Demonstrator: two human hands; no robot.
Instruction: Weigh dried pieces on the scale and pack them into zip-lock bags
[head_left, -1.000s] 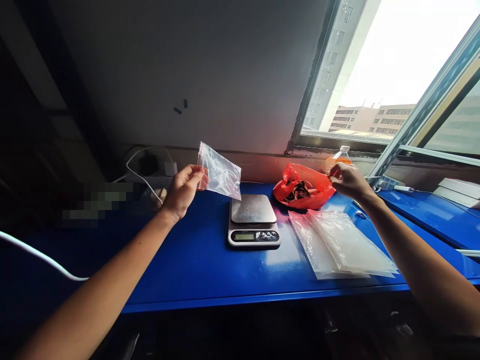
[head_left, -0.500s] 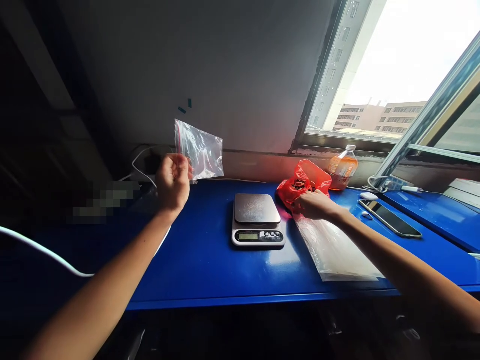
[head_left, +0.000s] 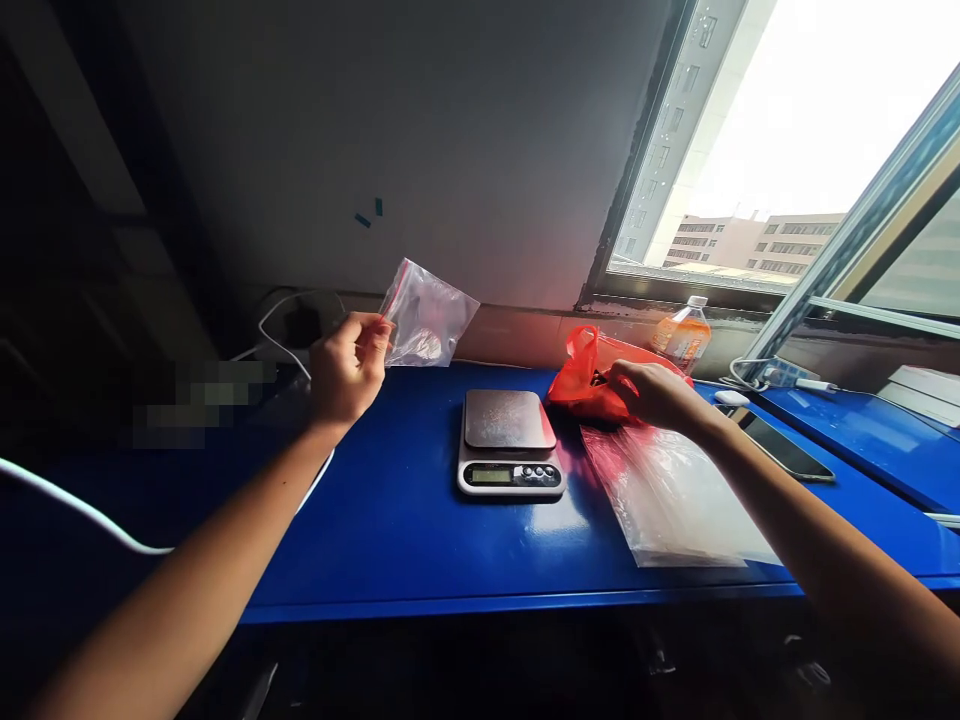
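A clear zip bag with a pink-red seal line [head_left: 435,315] is pinched at its sealed edge by my left hand [head_left: 350,368], raised above the table. My right hand [head_left: 656,395] is closed at the opening of a red plastic bag [head_left: 577,390]; whether its fingers grip the bag or something inside cannot be made out. Some dark contents show in the opening. Between my hands stands a digital scale [head_left: 510,420] with a bare metal plate. Flat clear plastic bags [head_left: 675,500] lie beneath my right forearm.
An orange drink bottle [head_left: 684,335] stands behind the red bag. At the right lie a phone [head_left: 784,445], a white case [head_left: 731,398] and a cable with a plug [head_left: 817,385]. The blue table [head_left: 390,540] ends at a front edge; a white cable crosses the left.
My left hand has turned the clear bag, which now hangs tilted further right. The red bag's opening has spread and shifted shape, and my right hand has moved slightly right and up.
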